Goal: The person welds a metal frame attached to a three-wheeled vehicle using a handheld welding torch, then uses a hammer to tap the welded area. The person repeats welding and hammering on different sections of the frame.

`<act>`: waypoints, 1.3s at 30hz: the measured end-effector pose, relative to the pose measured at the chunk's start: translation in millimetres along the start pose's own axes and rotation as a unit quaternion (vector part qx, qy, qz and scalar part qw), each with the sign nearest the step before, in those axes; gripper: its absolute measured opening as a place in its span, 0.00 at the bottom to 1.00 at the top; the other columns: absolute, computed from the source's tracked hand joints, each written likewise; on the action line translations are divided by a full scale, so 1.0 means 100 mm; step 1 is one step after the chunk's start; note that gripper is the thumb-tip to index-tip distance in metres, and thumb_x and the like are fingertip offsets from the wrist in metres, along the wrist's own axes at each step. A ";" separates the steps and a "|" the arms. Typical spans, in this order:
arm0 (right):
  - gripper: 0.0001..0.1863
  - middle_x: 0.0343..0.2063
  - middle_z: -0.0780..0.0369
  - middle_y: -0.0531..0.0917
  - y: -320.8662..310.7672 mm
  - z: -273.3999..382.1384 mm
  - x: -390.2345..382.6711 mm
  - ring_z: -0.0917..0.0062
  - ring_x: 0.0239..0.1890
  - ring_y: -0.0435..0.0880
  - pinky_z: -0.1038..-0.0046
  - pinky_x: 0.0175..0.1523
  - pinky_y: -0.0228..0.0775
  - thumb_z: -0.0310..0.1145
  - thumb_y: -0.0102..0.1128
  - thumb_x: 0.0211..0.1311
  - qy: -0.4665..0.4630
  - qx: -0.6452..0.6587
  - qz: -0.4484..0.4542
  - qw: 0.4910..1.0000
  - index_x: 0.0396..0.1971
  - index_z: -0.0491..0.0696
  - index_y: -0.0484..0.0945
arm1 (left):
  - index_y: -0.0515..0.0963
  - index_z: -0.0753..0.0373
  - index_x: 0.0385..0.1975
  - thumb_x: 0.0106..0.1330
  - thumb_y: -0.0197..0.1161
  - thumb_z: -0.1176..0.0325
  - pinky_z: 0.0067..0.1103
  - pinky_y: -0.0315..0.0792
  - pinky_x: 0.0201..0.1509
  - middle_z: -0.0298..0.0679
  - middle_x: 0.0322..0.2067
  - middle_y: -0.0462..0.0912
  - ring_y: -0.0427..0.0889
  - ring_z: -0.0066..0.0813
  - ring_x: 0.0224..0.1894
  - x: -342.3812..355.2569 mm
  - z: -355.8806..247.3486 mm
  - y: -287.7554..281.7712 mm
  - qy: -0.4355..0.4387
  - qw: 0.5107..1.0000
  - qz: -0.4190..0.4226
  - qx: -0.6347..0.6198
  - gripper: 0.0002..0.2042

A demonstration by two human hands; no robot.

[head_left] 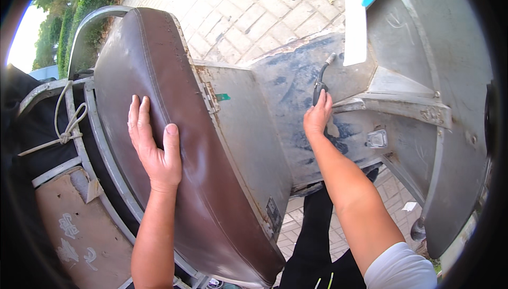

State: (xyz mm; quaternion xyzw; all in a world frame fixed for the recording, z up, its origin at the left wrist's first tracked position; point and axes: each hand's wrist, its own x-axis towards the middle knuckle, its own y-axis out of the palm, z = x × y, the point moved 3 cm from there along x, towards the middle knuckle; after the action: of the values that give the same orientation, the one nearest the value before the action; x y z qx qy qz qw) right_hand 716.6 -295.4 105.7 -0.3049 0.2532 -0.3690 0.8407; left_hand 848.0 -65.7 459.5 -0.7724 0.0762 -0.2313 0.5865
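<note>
My left hand [157, 156] lies on a brown padded seat [198, 146], fingers stretched out and holding nothing. My right hand [317, 113] reaches over the worn metal floor [288, 96] in front of the seat. Its fingers are wrapped round the black handle of a welding torch [320, 83]. The torch's curved neck points away from me, and its light-coloured tip is close above the floor, whether touching I cannot tell. Part of the handle is hidden by my fingers. Under the seat is a grey metal seat box [254, 125] with a rusty hinge [210, 98].
A metal front panel [455, 45] curves up on the right, with a brace [407, 108] along it. Beside it are a pedal [377, 138] and a white strip [355, 24]. Metal rails [100, 114] with a knotted cord [64, 136] stand left. Paving [238, 19] surrounds the vehicle.
</note>
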 end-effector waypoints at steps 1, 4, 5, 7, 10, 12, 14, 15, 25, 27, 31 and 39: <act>0.36 0.68 0.51 0.60 -0.01 0.01 -0.02 0.52 0.66 0.63 0.54 0.69 0.57 0.21 0.60 0.55 0.018 -0.072 0.032 0.997 0.67 0.46 0.63 | 0.66 0.66 0.68 0.70 0.58 0.53 0.39 0.49 0.75 0.53 0.70 0.62 0.59 0.50 0.72 -0.03 0.01 0.03 -0.006 1.000 0.001 -0.009 0.31; 0.26 0.65 0.51 0.66 0.05 0.34 -0.10 0.53 0.64 0.67 0.55 0.68 0.57 0.29 0.59 0.60 -0.035 -0.042 0.004 0.998 0.59 0.45 0.72 | 0.65 0.66 0.68 0.69 0.59 0.54 0.40 0.47 0.76 0.52 0.70 0.61 0.58 0.49 0.73 -0.02 0.02 0.05 -0.013 1.000 0.010 -0.007 0.32; 0.22 0.63 0.51 0.69 0.04 0.58 -0.08 0.53 0.64 0.68 0.56 0.68 0.58 0.31 0.59 0.62 -0.076 0.042 0.010 0.996 0.56 0.44 0.75 | 0.65 0.66 0.68 0.69 0.59 0.54 0.40 0.47 0.76 0.52 0.71 0.61 0.58 0.49 0.73 -0.02 0.01 0.04 -0.016 1.000 0.013 -0.004 0.32; 0.15 0.52 0.50 0.79 -0.04 1.34 -0.02 0.57 0.57 0.76 0.62 0.65 0.64 0.35 0.52 0.71 -0.079 0.301 0.071 0.948 0.47 0.41 0.80 | 0.65 0.66 0.68 0.68 0.59 0.55 0.40 0.46 0.76 0.52 0.71 0.61 0.58 0.49 0.73 -0.02 0.01 0.03 -0.028 0.999 0.021 0.002 0.32; 0.22 0.50 0.49 0.79 -0.05 2.37 0.20 0.60 0.55 0.76 0.64 0.64 0.65 0.41 0.42 0.77 -0.005 0.481 0.119 0.869 0.49 0.36 0.76 | 0.65 0.66 0.68 0.67 0.60 0.56 0.41 0.45 0.76 0.51 0.71 0.60 0.57 0.50 0.73 -0.04 -0.01 -0.06 -0.041 0.999 0.023 0.003 0.32; 0.22 0.54 0.49 0.76 0.18 2.73 0.34 0.59 0.58 0.74 0.62 0.66 0.63 0.41 0.41 0.78 0.021 0.500 0.073 0.862 0.51 0.37 0.75 | 0.65 0.66 0.68 0.67 0.60 0.57 0.41 0.45 0.76 0.51 0.71 0.60 0.57 0.50 0.73 -0.01 -0.03 -0.03 -0.040 0.999 0.027 0.003 0.32; 0.24 0.59 0.47 0.72 0.41 2.94 0.21 0.55 0.63 0.69 0.58 0.69 0.58 0.45 0.41 0.78 -0.012 0.402 0.076 0.912 0.52 0.38 0.75 | 0.65 0.67 0.68 0.67 0.60 0.57 0.41 0.46 0.76 0.52 0.71 0.60 0.57 0.50 0.73 0.03 -0.06 0.00 -0.034 0.999 0.023 -0.014 0.32; 0.25 0.60 0.47 0.71 0.54 2.94 0.17 0.54 0.64 0.68 0.56 0.70 0.57 0.46 0.41 0.77 -0.006 0.370 0.091 0.925 0.52 0.39 0.76 | 0.65 0.67 0.68 0.67 0.60 0.57 0.40 0.46 0.76 0.52 0.71 0.60 0.57 0.50 0.73 0.06 -0.09 0.02 -0.028 0.999 0.022 -0.023 0.32; 0.28 0.59 0.49 0.73 0.32 2.86 0.09 0.54 0.63 0.69 0.54 0.68 0.57 0.49 0.41 0.77 -0.053 0.330 0.093 0.938 0.51 0.37 0.76 | 0.64 0.68 0.68 0.67 0.60 0.57 0.40 0.50 0.75 0.54 0.71 0.59 0.57 0.51 0.73 -0.01 -0.01 0.00 -0.027 0.999 0.018 -0.010 0.32; 0.28 0.61 0.51 0.71 0.46 2.80 0.01 0.54 0.63 0.68 0.53 0.67 0.56 0.51 0.41 0.76 -0.057 0.364 0.181 0.912 0.55 0.40 0.75 | 0.64 0.68 0.68 0.67 0.60 0.57 0.40 0.50 0.75 0.54 0.71 0.59 0.57 0.51 0.73 0.04 -0.05 0.02 -0.017 1.000 0.020 -0.015 0.32; 0.20 0.51 0.51 0.79 0.32 2.76 0.04 0.55 0.57 0.75 0.60 0.63 0.65 0.43 0.47 0.74 -0.061 0.328 0.102 0.937 0.48 0.41 0.79 | 0.63 0.66 0.68 0.62 0.65 0.58 0.40 0.50 0.75 0.52 0.72 0.58 0.58 0.50 0.73 0.05 -0.05 0.02 -0.015 0.999 0.035 -0.006 0.35; 0.20 0.58 0.52 0.76 -0.54 2.35 -0.63 0.56 0.58 0.75 0.60 0.64 0.67 0.35 0.54 0.69 -0.172 0.376 0.288 0.864 0.57 0.42 0.77 | 0.64 0.66 0.66 0.57 0.66 0.68 0.38 0.55 0.74 0.52 0.71 0.59 0.59 0.49 0.72 0.13 -0.17 -0.09 -0.070 0.996 0.061 0.005 0.34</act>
State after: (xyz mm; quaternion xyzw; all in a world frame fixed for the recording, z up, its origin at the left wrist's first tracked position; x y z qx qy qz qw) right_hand 806.9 -198.7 317.3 0.0624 0.0232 -0.1191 0.9906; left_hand 850.3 -82.4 475.0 -0.7780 0.0808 -0.1414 0.6068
